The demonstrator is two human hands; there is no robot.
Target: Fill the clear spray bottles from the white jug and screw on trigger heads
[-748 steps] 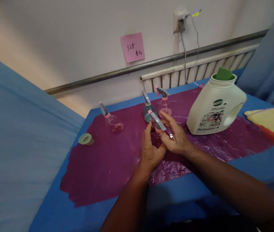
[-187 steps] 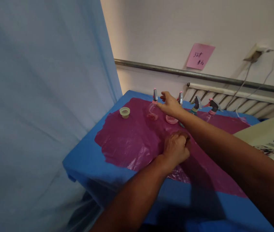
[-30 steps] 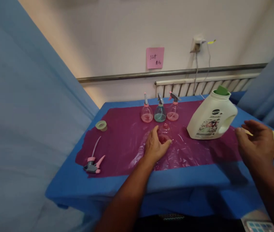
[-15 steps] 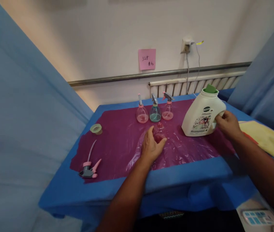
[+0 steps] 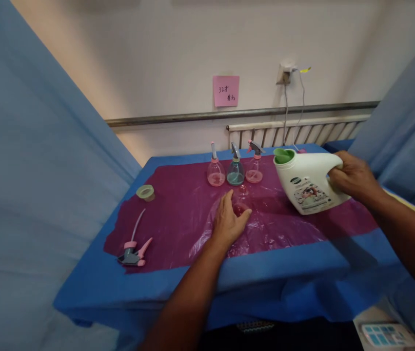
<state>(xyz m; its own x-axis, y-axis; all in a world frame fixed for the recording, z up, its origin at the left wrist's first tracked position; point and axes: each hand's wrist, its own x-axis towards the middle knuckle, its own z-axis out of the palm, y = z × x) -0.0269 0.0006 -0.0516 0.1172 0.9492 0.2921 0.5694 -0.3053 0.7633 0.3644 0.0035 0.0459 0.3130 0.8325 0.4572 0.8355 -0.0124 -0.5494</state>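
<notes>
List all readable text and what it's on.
"32", handwritten on the pink note; the characters after and below it are unclear.
White jug: logo and label print too blurred to read.
Blue-squared item, lower right: no legible text.

A pink note [image 5: 226, 91] on the wall [image 5: 156, 58] bears a handwritten "32" and further characters; the label [image 5: 308, 196] on the white jug [image 5: 319, 168] seems too blurred to read.
</notes>
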